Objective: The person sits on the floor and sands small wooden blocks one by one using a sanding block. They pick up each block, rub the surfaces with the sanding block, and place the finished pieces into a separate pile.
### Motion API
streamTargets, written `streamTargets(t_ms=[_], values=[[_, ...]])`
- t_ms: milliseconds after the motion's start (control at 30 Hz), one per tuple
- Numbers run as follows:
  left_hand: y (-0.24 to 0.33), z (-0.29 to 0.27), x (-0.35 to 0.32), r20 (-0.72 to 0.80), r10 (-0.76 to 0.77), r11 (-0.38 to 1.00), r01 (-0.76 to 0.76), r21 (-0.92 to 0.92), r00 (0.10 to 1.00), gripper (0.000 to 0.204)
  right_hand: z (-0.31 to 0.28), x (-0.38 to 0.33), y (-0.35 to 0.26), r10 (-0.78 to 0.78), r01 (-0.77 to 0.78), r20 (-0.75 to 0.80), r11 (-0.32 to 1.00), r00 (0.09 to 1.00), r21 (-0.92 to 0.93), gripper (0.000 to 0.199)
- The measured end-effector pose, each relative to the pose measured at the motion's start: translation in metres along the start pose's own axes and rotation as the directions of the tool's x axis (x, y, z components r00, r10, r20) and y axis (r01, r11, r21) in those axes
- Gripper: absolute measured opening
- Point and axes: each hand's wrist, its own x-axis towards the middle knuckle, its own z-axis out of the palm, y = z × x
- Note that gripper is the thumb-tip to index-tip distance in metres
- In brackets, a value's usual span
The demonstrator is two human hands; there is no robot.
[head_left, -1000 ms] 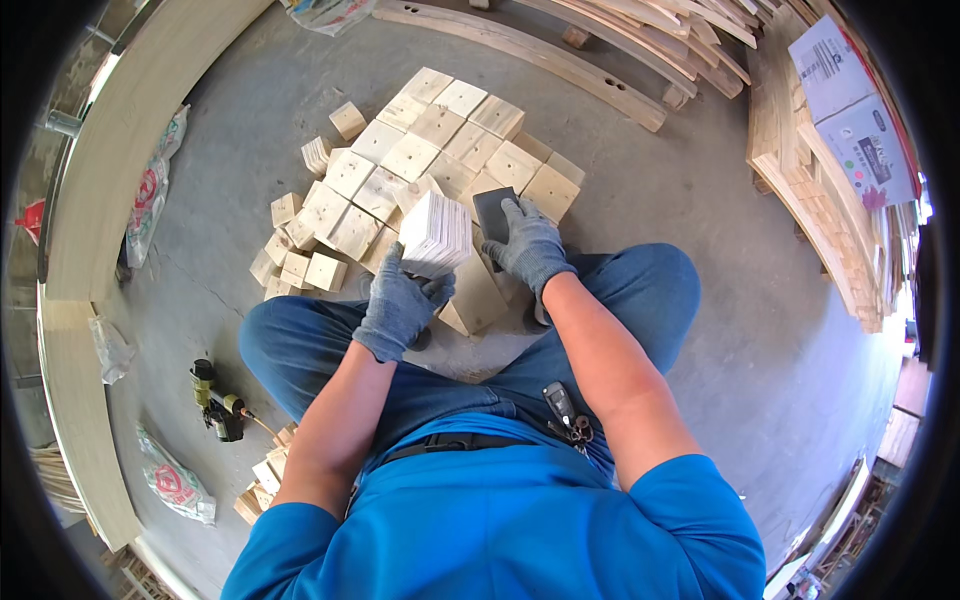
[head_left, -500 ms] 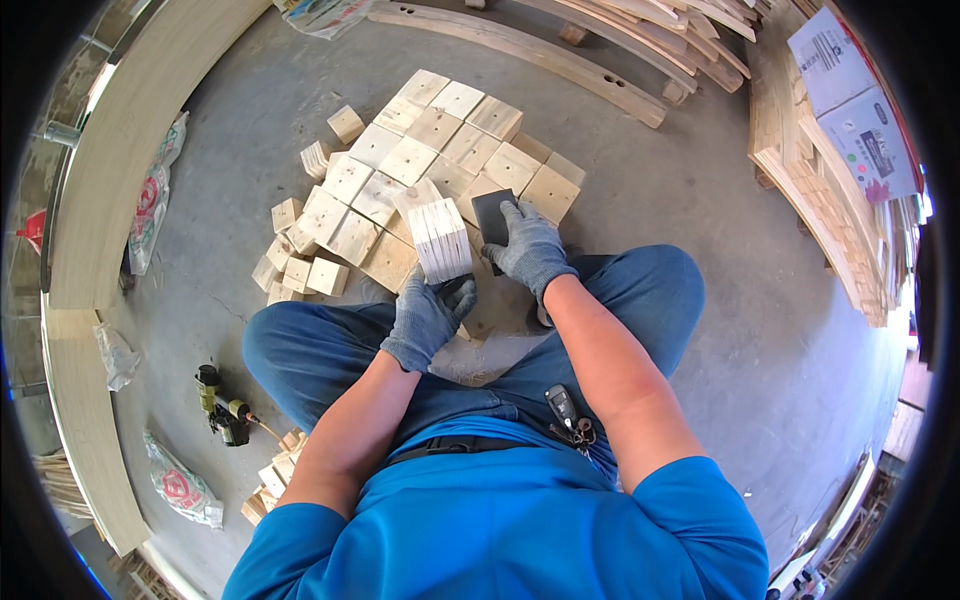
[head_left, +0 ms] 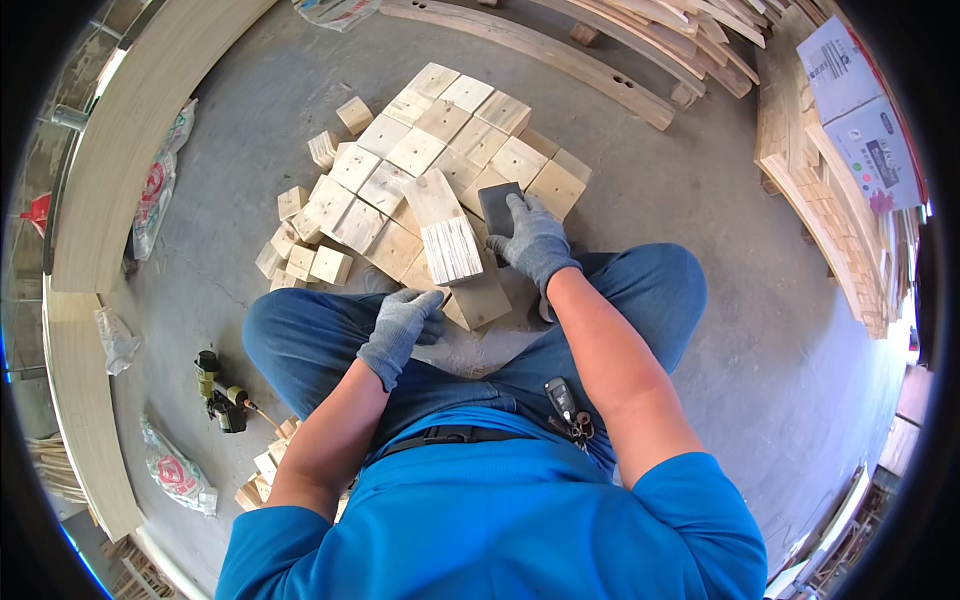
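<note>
My right hand (head_left: 535, 238), in a grey work glove, grips a dark grey flat rectangular block (head_left: 495, 207) over the near right part of the wooden blocks. My left hand (head_left: 402, 328), gloved alike, holds nothing; its fingers are loosely bent, the thumb apart from them. Just beyond it, a pale wooden block (head_left: 452, 250) with a streaked, grooved end face rests slantwise on other wood, apart from both hands. Square wooden blocks (head_left: 415, 152), many with a small dark hole in the top, lie side by side on the floor before my crossed legs.
Loose wooden blocks (head_left: 300, 262) lie left of the group. A green and black nail gun (head_left: 222, 392) with a hose lies by my left knee. Plastic bags (head_left: 178, 475) and long boards (head_left: 90, 400) line the left. Stacked wood strips and cartons (head_left: 865, 135) stand right.
My left hand has let go of the pale block and drawn back toward my left thigh. The block now rests on the wood. My right hand still holds the dark block.
</note>
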Motion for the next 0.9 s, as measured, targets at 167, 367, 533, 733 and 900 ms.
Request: streamTargets(t_ms=[167,367,533,733,900], values=[[0.000,0.002,0.014,-0.120,0.480,0.814,-0.389,0.432,0.869,0.098,-0.002,-0.001,0.000,0.005,-0.005,0.015,1.000,1.000,-0.004,0.096],[0.004,0.003,0.042,0.065,0.638,0.503,-0.479,0.719,0.767,0.138,-0.001,-0.005,-0.008,0.045,-0.045,0.007,0.999,0.999,-0.019,0.101],[0.014,0.008,0.067,0.142,0.664,0.537,-0.601,0.592,0.734,0.140,-0.002,-0.010,-0.016,0.083,-0.083,-0.001,0.995,0.997,-0.059,0.102],[0.003,0.007,0.088,0.176,0.713,0.532,-0.687,0.495,0.679,0.134,0.013,-0.004,-0.016,0.055,-0.061,-0.059,0.992,0.997,-0.107,0.099],[0.004,0.012,0.086,0.137,0.722,0.564,-0.691,0.452,0.678,0.121,0.022,-0.001,-0.002,0.015,-0.020,-0.143,0.999,0.990,-0.037,0.095]])
